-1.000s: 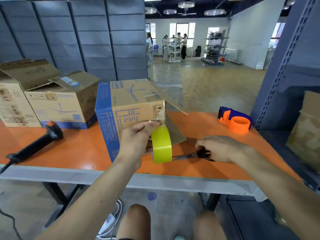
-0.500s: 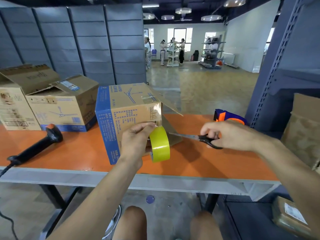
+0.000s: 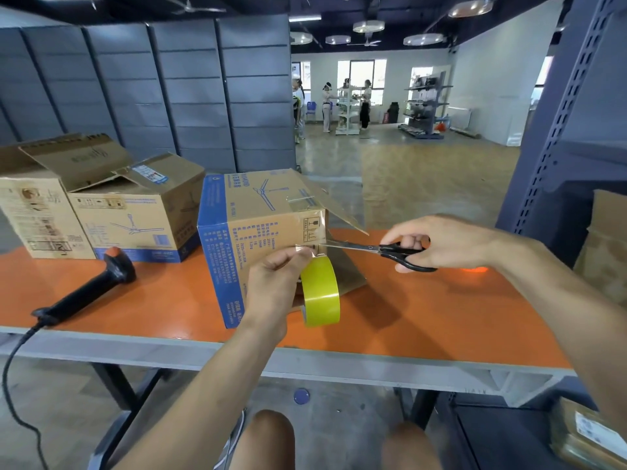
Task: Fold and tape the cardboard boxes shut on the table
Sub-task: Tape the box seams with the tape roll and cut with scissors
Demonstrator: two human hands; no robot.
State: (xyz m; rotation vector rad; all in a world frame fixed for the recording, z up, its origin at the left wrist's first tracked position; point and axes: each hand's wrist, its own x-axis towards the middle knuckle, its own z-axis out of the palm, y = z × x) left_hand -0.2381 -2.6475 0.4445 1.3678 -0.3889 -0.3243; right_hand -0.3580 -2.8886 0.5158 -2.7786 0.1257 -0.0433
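- at the far left two boxes (image 3: 112, 212) sit on the table (image 3: 424, 320) with flaps up, not yet taped; a scanner (image 3: 84, 293) lies in front of them, apart from our work.
- the box (image 3: 258, 225) we are sealing stands mid-table, one flap (image 3: 339, 212) still sticking out to the right. we judge it light, stiff on its faces and weak at the flaps, so it is best steadied by a corner or a wall, not by a loose flap.
- our left hand (image 3: 274, 283) has thumb and fingers pinched together on the clear tape (image 3: 307, 251) where it leaves the roll (image 3: 320, 291), right against the box's near face. the roll hangs just below the pinch. the strip is thin, sticky and likely to curl back on itself, so we would keep it taut.
- the scissors (image 3: 376, 251) reach in from the right, tips at the tape beside the pinch; whether the blades are parted we cannot tell.
- our right hand (image 3: 441, 242) has its fingers curled through the black handles, closed around them.
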